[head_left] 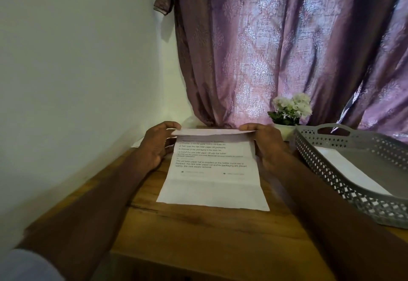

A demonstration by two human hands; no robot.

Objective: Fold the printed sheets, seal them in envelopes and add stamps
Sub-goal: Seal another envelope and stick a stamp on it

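White printed sheet (212,177) (reads "toilet paper roll") pinched by both hands.

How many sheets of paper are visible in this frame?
2. One printed sheet lies on the wooden table, its far edge lifted by the left hand and right hand. One white sheet lies in the grey basket. More may be hidden there.

Wooden table (198,232) in play.
On it: printed sheet (212,190) centre, grey perforated tray (331,177) right, white flower pot (284,129) at the back.
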